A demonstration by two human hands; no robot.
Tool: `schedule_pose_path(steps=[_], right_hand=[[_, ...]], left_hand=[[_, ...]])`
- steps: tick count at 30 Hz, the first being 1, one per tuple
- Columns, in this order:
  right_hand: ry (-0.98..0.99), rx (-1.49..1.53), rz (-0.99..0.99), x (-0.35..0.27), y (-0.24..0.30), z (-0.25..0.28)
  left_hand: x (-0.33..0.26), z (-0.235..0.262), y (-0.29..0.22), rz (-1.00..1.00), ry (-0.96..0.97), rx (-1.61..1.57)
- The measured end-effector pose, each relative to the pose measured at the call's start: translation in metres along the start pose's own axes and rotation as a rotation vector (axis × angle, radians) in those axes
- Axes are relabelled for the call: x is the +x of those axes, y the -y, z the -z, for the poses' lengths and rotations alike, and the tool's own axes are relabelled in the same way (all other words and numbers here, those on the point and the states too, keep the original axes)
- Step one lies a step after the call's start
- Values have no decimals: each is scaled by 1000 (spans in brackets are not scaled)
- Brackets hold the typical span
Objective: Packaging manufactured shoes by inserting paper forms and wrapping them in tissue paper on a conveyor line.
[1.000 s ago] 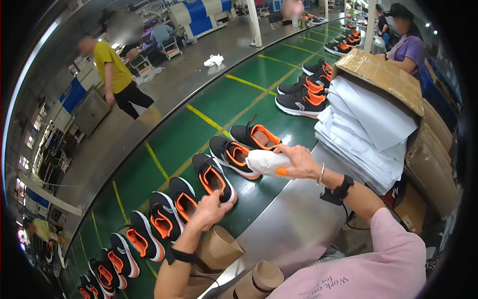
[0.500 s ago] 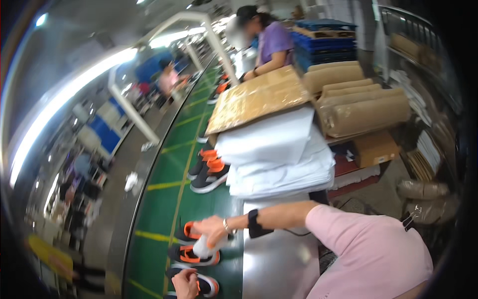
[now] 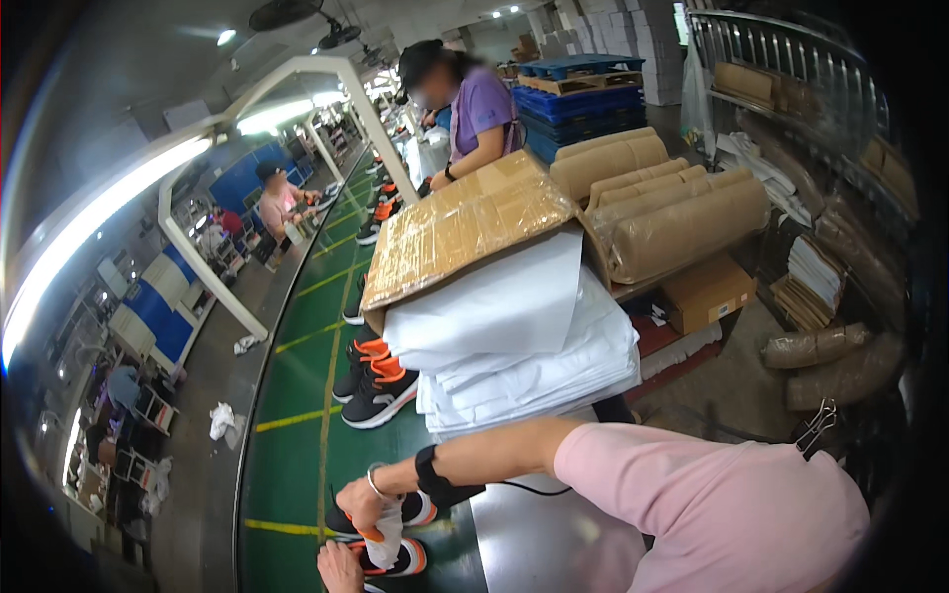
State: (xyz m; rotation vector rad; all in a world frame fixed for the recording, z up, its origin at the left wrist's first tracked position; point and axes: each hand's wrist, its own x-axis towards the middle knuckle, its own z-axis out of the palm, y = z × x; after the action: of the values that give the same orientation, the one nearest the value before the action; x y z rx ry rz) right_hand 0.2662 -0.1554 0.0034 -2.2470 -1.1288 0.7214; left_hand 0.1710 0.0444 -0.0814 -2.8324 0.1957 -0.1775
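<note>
At the bottom of the head view, my right hand (image 3: 361, 502) grips a white paper wad (image 3: 388, 529) and presses it down into a black and orange shoe (image 3: 403, 559) on the green conveyor belt (image 3: 297, 465). My left hand (image 3: 339, 569) is only partly in view at the lower edge and holds the same shoe's near side. Its partner shoe (image 3: 420, 511) lies just behind, touching my right wrist. I wear a black wristband and a pink sleeve on my right arm.
Another black and orange pair (image 3: 376, 383) stands farther up the belt. A stack of white paper sheets (image 3: 514, 346) under a cardboard lid (image 3: 460, 232) sits right of the belt. A person in purple (image 3: 474, 114) works beyond. Brown rolls (image 3: 682, 222) lie at right.
The view has swung toward the right side of the belt. My right hand has carried the paper wad down onto the shoe, and my left hand has slid to the frame's lower edge.
</note>
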Motion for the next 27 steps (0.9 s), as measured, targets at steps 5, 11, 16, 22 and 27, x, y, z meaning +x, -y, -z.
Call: schedule_pose_path(steps=[5, 11, 16, 22, 27], right_hand=[[-13, -296, -11, 15, 0, -15], [-75, -295, 76, 10, -38, -65], [-148, -418, 157, 0, -29, -84], [-423, -368, 503, -21, -53, -90], [-98, -499, 671, -25, -44, -82]], left_hand=[[2, 18, -19, -17, -82, -541], [6, 14, -42, -99, -291, -800], [3, 2, -36, -67, -259, -644], [4, 2, -41, -10, -294, -677], [15, 19, -47, -68, -121, -429]])
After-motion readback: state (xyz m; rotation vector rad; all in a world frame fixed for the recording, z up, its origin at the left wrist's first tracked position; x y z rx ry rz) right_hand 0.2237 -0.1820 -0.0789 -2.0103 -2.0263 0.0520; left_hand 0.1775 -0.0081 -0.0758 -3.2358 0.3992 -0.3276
